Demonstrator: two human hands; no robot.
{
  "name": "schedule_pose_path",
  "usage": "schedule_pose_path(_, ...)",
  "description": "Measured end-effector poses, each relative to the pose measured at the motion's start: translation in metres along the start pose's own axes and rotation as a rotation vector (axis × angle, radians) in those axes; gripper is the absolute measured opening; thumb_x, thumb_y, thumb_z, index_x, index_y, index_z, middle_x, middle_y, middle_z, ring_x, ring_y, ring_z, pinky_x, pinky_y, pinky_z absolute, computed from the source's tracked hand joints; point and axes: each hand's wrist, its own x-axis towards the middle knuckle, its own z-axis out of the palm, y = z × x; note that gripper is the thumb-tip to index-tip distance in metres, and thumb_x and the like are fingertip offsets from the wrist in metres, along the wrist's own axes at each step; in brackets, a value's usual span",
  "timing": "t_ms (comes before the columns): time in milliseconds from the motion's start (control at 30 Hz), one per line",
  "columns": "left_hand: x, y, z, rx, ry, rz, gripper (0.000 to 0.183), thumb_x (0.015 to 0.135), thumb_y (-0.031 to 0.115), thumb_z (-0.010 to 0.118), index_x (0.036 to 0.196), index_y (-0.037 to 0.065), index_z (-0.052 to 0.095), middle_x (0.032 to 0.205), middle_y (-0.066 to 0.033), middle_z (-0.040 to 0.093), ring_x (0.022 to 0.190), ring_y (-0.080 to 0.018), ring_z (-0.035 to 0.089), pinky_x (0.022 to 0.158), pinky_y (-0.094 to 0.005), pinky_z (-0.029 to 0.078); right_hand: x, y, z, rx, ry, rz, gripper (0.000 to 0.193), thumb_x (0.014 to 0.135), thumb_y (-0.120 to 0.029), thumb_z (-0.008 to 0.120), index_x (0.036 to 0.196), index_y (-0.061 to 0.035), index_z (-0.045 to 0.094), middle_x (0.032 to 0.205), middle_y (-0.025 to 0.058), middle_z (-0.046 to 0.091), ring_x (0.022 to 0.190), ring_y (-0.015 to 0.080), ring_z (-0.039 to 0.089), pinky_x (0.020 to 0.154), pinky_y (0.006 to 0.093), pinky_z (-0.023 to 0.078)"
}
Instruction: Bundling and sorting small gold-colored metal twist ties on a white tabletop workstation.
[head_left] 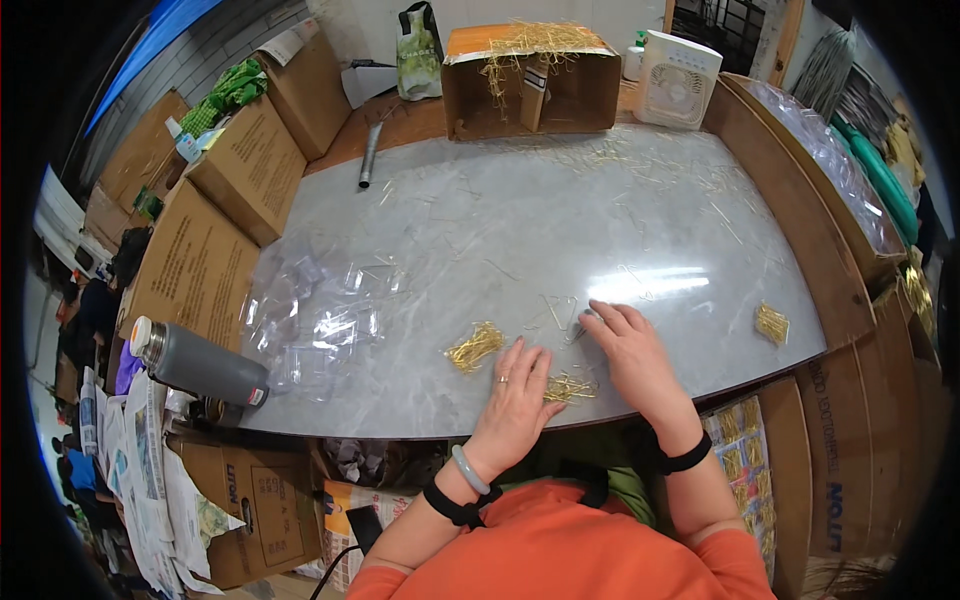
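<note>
My left hand (pixel 517 393) lies palm down near the front edge of the grey table, its fingers stretched out. Between a small heap of gold wire pins (pixel 473 347) on its left and another gold pin heap (pixel 571 388) at its thumb side, it rests against the second one. My right hand (pixel 632 355) is lowered to the tabletop on the right, fingers extended and slightly bent. A few loose thin pins (pixel 558 312) lie just beyond its fingertips. Its thumb is partly hidden, and whether a pin is under the fingers is too small to tell.
Clear plastic boxes (pixel 325 325) spread over the table's left side, beside a grey bottle (pixel 205 365). A bundle of gold pins (pixel 771 323) sits at the right. At the back stand an open carton (pixel 467 95), a white fan (pixel 678 80) and a metal tube (pixel 371 155).
</note>
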Motion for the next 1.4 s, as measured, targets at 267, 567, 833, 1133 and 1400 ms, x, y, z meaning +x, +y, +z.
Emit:
schedule_pose_path(267,-0.003,-0.003,0.005,0.003,0.038,-0.041,0.078,0.085,0.015,0.08,0.148,-0.008,0.039,0.146,-0.025,0.045,0.138,-0.0441,0.042,0.117,-0.0529,0.034,0.011,-0.019,-0.002,0.249,-0.314,0.089,0.035,0.081,0.004,0.06,0.115,-0.0004,0.065,0.111,0.0142,0.061,0.107,0.035,0.06,0.091,0.0417,0.052)
schedule_pose_path(567,-0.002,-0.001,0.001,-0.123,0.066,-0.069,0.087,0.085,0.017,0.08,0.153,-0.008,0.032,0.152,-0.0262,0.04,0.14,-0.0445,0.04,0.117,-0.0474,0.035,0.052,0.013,0.027,0.137,-0.346,-0.282,0.047,0.08,0.002,0.062,0.127,0.0031,0.06,0.127,0.0157,0.062,0.12,0.0346,0.058,0.102,0.0398,0.049)
schedule_pose_path(833,-0.002,-0.004,0.003,0.072,0.035,-0.062,0.086,0.087,0.023,0.079,0.153,-0.007,0.033,0.153,-0.0244,0.038,0.146,-0.0452,0.031,0.121,-0.0563,0.027,0.011,-0.009,-0.025,0.556,-0.446,-0.17,0.045,0.084,-0.003,0.067,0.129,-0.0026,0.061,0.127,0.0149,0.062,0.118,0.0341,0.058,0.1,0.0423,0.049)
schedule_pose_path(1133,0.002,0.006,0.011,0.17,-0.058,0.03,0.061,0.091,0.015,0.07,0.144,-0.005,0.046,0.142,-0.0197,0.047,0.138,-0.0426,0.04,0.118,-0.0558,0.033,-0.039,-0.031,0.006,0.494,-0.098,0.115,0.053,0.084,0.003,0.07,0.135,-0.0025,0.057,0.134,0.0181,0.059,0.119,0.0377,0.056,0.102,0.0441,0.048)
schedule_pose_path(1400,0.004,0.0,0.012,-0.015,-0.05,-0.023,0.073,0.092,0.01,0.067,0.155,-0.004,0.032,0.15,-0.0264,0.04,0.143,-0.0443,0.036,0.121,-0.0517,0.031,-0.037,-0.059,0.014,0.761,-0.109,0.167,0.067,0.088,0.008,0.052,0.152,0.0079,0.032,0.154,0.03,0.038,0.144,0.0474,0.037,0.121,0.0485,0.032)
